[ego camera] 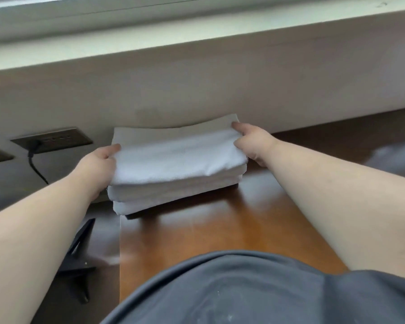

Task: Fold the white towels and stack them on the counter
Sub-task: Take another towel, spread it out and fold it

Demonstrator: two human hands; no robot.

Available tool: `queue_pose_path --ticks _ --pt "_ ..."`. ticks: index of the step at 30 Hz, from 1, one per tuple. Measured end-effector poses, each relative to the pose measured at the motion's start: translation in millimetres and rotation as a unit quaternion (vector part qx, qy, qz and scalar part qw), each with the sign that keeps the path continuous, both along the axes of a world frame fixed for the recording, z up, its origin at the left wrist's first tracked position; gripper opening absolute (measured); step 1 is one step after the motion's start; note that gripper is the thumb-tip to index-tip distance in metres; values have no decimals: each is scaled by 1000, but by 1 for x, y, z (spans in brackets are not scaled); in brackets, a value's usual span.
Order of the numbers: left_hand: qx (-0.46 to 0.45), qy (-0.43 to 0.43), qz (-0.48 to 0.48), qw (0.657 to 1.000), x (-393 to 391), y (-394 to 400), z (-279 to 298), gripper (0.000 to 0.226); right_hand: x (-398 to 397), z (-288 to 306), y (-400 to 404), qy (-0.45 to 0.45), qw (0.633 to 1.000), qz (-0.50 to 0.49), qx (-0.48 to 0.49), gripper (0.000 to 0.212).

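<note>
A stack of folded white towels [173,183] sits at the middle of the frame, at the far end of a glossy brown wooden tabletop [220,230], close against the pale wall [220,90] that runs across the upper half of the picture. The top towel [180,157] lies on the pile with its near edge hanging slightly over the layers below, and both hands have hold of it. The left hand [98,164] takes the towel's left end, thumb on top of the cloth and the fingers hidden behind or under the edge, so its grip is closed on the fabric. The right hand [250,141] takes the right end, its thumb and fingers curled in a pinch around the towel's far right corner. Both bare forearms reach in from the lower corners of the frame. At the bottom centre a grey shirt [243,288] fills the foreground. On the wall at middle left sits a dark outlet plate [56,137] with a black plug and cable [35,164] dropping from it. Below the tabletop's left edge, in the lower left, dark furniture legs [80,253] stand on the floor. At the right edge a blurred pale shape [393,160] lies on the tabletop; what it is cannot be told.
</note>
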State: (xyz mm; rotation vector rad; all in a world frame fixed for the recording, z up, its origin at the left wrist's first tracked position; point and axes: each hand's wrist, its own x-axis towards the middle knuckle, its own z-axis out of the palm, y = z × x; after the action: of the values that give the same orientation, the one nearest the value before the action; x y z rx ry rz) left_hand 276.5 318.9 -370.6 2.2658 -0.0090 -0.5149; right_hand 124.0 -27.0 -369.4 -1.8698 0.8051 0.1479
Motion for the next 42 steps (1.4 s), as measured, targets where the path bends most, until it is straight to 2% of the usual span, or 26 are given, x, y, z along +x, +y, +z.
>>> queue_pose_path --ticks 3,6,8,10,12,14,17,19,22,24,27,29,30,32,33,34,35,36,37,39,42 --pt "41 16 -17 999 4 -2 -15 54 6 -6 2 13 1000 -11 -23 71" --pt "45 32 -9 998 4 -2 -22 58 7 -11 4 14 999 -25 -38 69" --pt "19 42 31 998 6 -3 -22 54 7 -13 4 -10 997 -71 -18 62" --pt "-22 74 70 995 12 -8 -18 50 7 -15 3 -22 991 -130 1 65" --pt "-49 102 98 989 22 -15 -15 54 8 -14 1 -4 985 -173 -18 68" --pt "-34 101 101 989 31 -22 -15 59 6 -12 3 40 981 -188 -20 66" --pt "25 71 70 995 36 -27 -18 56 -4 -9 7 107 988 -116 -8 53" --pt "46 36 67 996 32 -25 -22 50 -11 -10 4 91 991 -80 -50 45" --pt "73 -62 82 992 22 -24 -26 44 -15 -13 0 30 993 -100 -62 48" --pt "83 -107 63 989 14 -23 -29 35 -17 -17 2 28 993 -98 -56 49" --pt "88 -127 24 988 8 -22 -29 25 -21 -23 7 42 994 -91 -54 49" --pt "100 -102 19 990 11 -26 -25 22 -22 -19 9 58 992 -90 -65 54" --pt "96 -61 51 992 13 -31 -22 19 -21 -17 9 70 990 -83 -93 59" --pt "134 8 108 985 11 -37 -13 22 -17 -12 13 63 970 -41 -232 66" --pt "188 -31 65 979 5 -39 -13 35 -13 -10 19 28 951 -3 -308 65" --pt "231 -114 7 966 -5 -39 -13 44 -8 -8 28 -16 931 42 -362 64" --pt "234 -216 -58 946 -14 -41 -14 49 -1 -7 37 -44 913 93 -394 62" --pt "220 -274 -122 928 -23 -44 -14 51 7 -9 47 -46 898 144 -414 61" --pt "205 -290 -183 917 -28 -47 -16 53 14 -13 54 -25 886 185 -425 62" --pt "246 -253 -275 894 -36 -54 -25 55 23 -24 62 50 878 226 -420 68" --pt "301 -167 -276 898 -41 -57 -37 57 26 -37 55 109 884 238 -388 75"
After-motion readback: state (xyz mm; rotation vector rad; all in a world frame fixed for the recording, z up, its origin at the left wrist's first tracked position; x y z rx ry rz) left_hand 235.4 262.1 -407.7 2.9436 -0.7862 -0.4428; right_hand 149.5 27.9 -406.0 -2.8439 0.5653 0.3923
